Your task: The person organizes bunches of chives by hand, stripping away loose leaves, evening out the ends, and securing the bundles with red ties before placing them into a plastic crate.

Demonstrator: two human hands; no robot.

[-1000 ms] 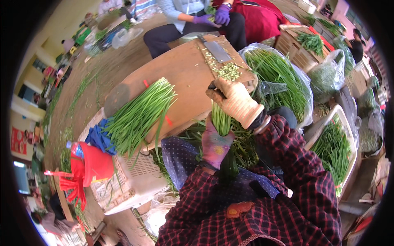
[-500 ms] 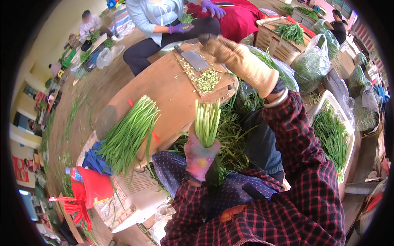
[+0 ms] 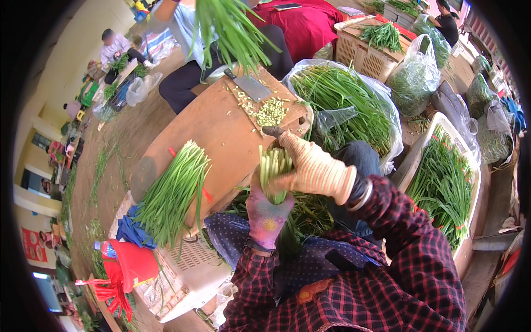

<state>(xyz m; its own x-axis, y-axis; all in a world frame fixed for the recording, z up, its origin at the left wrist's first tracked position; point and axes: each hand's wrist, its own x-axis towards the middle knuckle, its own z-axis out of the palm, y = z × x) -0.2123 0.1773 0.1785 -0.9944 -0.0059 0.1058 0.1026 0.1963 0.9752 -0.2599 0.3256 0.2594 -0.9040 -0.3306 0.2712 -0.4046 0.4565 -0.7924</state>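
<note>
Bunch of greens (image 3: 271, 161) held upright over the lap, just in front of the surface (image 3: 160, 130). Gripped round the stalks by the left hand (image 3: 268, 218), fingers wrapped closed, pale ends sticking up clear of the grip, probably to keep them level and easy to reach. Close beside those ends, the right hand (image 3: 321, 169), fingers wide apart, one dark-tipped, the lower ones blurred in front of the stalks; cannot tell whether touching.

Next outward, on the surface, chopped stalk bits (image 3: 271, 112) heaped near the right corner, with a knife (image 3: 251, 87) lying flat just behind, handle toward the person opposite (image 3: 185, 61), perhaps parked there for safety. Toward the left end, a second bunch (image 3: 174, 193) laid slantwise, pale ends gathered together, leaves trailing over the edge, presumably too long to fit.

Beyond, at left, a blue cloth (image 3: 134, 228) and a red bag (image 3: 135, 264) near a white crate (image 3: 207, 276). At right, loose greens (image 3: 345, 88) in a clear plastic bag (image 3: 394, 127), likely for containment, and banded greens (image 3: 440, 188) lined lengthwise in a pale crate (image 3: 473, 160), apparently to suit its shape.
</note>
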